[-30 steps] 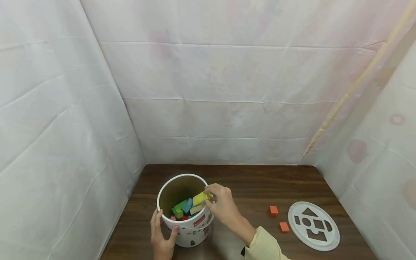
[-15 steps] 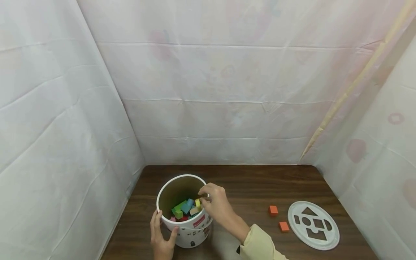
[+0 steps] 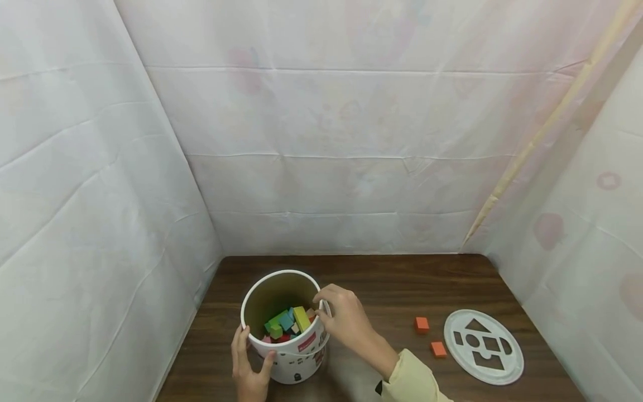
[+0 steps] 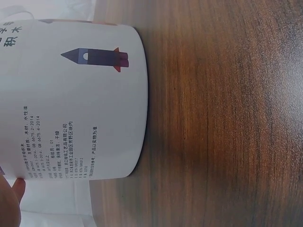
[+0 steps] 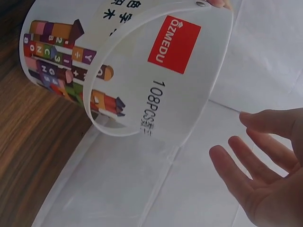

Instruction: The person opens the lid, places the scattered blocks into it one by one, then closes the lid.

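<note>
A white printed bucket [image 3: 288,365] stands on the table, with several coloured wooden blocks inside. Its printed side shows in both wrist views. My left hand [image 3: 248,371] grips the bucket's near left side, thumb on the front and fingers by the rim; only a bit of that hand [image 4: 8,203] enters the left wrist view. A yellow block [image 3: 302,318] lies on top of the pile, by green and blue blocks. My right hand [image 3: 346,318] hovers at the right rim. In the right wrist view this hand [image 5: 265,165] has spread fingers and holds nothing.
Two orange-red blocks [image 3: 421,325] lie apart on the dark wooden table [image 3: 377,273]. Right of them rests a round white lid [image 3: 462,357] with shaped cutouts. A clear handle [image 5: 87,94] hangs along the bucket's side. White sheeting [image 3: 326,184] surrounds the table.
My right hand has let go of the yellow block, which now lies lower among the others in the bucket. That hand has drawn slightly back right. My left hand has stayed on the bucket.
</note>
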Tool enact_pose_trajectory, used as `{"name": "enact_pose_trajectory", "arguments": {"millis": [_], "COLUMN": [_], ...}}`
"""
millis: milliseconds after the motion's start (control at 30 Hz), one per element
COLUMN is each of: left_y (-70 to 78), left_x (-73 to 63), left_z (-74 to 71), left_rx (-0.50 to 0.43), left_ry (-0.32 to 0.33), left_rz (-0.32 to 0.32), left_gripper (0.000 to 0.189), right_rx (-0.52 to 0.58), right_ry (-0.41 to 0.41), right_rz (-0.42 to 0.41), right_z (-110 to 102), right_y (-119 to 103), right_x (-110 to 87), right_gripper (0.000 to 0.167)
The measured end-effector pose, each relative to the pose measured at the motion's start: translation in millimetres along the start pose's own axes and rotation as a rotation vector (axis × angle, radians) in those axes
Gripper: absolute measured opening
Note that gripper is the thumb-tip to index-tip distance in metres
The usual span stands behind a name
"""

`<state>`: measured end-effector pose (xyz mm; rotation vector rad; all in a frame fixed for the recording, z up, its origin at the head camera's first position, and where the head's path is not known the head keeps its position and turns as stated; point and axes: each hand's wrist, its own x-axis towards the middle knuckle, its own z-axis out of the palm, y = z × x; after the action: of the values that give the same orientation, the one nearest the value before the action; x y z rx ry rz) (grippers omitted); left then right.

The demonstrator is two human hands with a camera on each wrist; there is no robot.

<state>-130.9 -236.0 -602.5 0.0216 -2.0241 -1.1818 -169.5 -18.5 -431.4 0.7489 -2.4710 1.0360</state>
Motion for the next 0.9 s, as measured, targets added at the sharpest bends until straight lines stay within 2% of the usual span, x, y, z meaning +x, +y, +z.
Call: {"name": "enact_pose_trajectory", "arguments": {"millis": [367,700,900], "left_y": [1.0,-0.6,1.2], "left_x": [-0.2,1.1,1.2], "left_z": [-0.2,-0.1,-0.5], "left_rx": [0.005,-0.019,-0.017], "left_ry": [0.006,0.024,0.010], "left_rz": [0.002,0.028,0.006], "left_gripper": [0.084,0.086,0.084], "right_rx": [-0.086,-0.140,-0.175], "right_ry": [0.012,0.075,0.101], "right_rz": [0.032,0.049,0.095], "right_z": [-15,-25,-29], "right_y": [9,29,45], "right_x": [-10.8,-19.3,-27.7], "right_gripper": [0.026,0.030,0.031]}}
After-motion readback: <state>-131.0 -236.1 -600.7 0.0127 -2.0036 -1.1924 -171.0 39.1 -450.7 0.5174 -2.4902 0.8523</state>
